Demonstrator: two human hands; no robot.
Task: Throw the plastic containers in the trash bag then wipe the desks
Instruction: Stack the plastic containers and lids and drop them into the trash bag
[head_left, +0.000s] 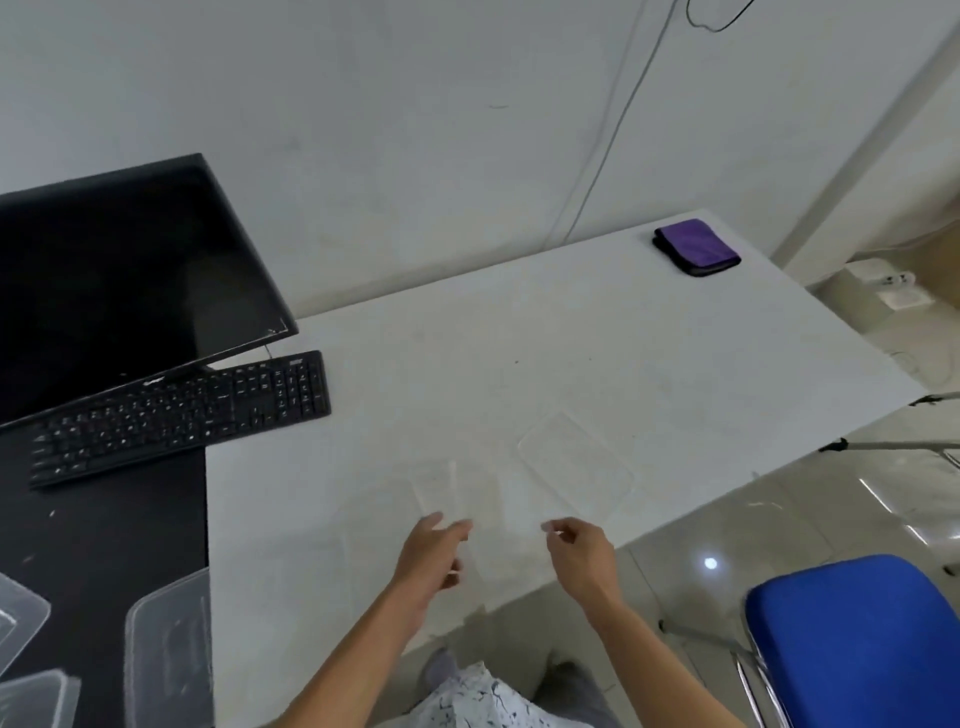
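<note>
A clear plastic container (467, 499) sits near the front edge of the white desk (519, 364), faint against the surface. My left hand (434, 551) curls around its left side. My right hand (579, 551) pinches at its right rim with thumb and forefinger. A clear flat lid (576, 462) lies just right of it and further back. More clear containers (166, 649) stand on the black desk (104, 545) at the lower left. A folded purple cloth (696, 247) rests at the white desk's far right corner. No trash bag is in view.
A black monitor (119, 280) and black keyboard (182, 415) sit at the left, the keyboard overlapping both desks. A blue chair (857, 639) stands at the lower right on the tiled floor. The wall runs behind the desks.
</note>
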